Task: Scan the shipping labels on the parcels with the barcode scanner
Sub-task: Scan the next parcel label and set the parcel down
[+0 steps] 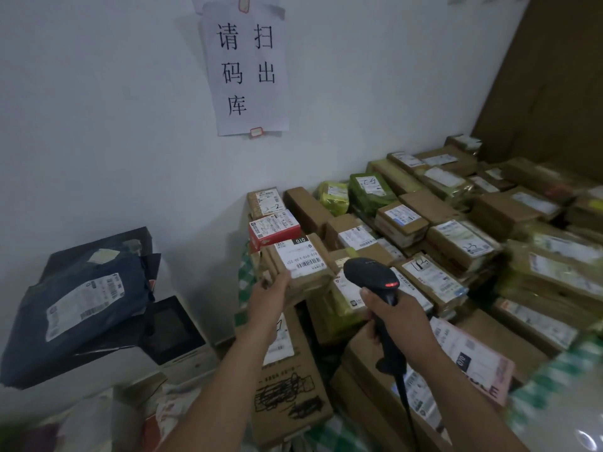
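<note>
R hand [394,321] grips the black scanner [372,275] by its handle, red light lit; L hand [270,290] holds a brown box [310,287] by its near edge, just beside the scanner head at its 9 o'clock. Box label [301,257] faces up; more parcels [463,243] pile from 12 to 3 o'clock, dark bag [81,298] far at 9.
</note>
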Available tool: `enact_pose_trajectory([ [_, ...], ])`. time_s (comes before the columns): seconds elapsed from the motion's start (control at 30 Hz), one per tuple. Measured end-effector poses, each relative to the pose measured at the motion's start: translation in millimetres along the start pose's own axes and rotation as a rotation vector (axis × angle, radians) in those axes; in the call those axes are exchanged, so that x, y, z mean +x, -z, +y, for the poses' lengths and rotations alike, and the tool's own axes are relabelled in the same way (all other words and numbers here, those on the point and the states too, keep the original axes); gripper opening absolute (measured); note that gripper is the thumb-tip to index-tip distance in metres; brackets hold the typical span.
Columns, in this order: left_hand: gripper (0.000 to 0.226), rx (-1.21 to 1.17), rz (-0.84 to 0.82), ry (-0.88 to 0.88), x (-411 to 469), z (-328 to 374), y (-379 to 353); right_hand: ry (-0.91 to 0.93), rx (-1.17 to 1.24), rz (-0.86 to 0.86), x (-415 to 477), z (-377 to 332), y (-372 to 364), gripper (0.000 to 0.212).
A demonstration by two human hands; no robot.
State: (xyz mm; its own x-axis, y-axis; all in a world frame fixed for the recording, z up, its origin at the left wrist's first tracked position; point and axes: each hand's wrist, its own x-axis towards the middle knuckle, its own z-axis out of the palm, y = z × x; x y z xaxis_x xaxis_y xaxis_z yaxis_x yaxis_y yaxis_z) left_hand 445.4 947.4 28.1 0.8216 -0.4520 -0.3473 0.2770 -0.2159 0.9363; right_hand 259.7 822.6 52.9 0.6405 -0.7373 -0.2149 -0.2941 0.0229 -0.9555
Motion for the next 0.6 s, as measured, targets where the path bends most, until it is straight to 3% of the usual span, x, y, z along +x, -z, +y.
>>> enact_pose_trajectory([
  [0.1,0.046,0.014,0.040,-0.029,4.7,7.2,-12.1,-0.001,0.030,0.046,-0.4,5.8,7.3,0.045],
  [0.2,0.034,0.010,0.196,-0.128,-2.2,5.9,-19.4,-0.005,0.035,0.074,0.0,8.9,11.2,0.044],
  [0.33,0.057,0.012,0.277,-0.234,-9.8,-3.5,-27.7,-0.016,0.042,0.085,1.8,11.2,14.3,0.041],
  [0.4,0.045,-0.037,0.286,-0.272,-10.9,-2.9,-33.3,-0.018,0.067,0.083,2.4,11.7,14.9,0.039],
  [0.5,0.030,-0.032,0.163,-0.237,-4.7,0.0,-42.2,-0.003,0.087,0.077,1.7,11.8,14.9,0.038],
  [0.6,0.041,-0.078,0.005,-0.013,7.2,1.1,-51.6,-0.001,0.098,0.064,0.6,10.9,14.9,0.039],
])
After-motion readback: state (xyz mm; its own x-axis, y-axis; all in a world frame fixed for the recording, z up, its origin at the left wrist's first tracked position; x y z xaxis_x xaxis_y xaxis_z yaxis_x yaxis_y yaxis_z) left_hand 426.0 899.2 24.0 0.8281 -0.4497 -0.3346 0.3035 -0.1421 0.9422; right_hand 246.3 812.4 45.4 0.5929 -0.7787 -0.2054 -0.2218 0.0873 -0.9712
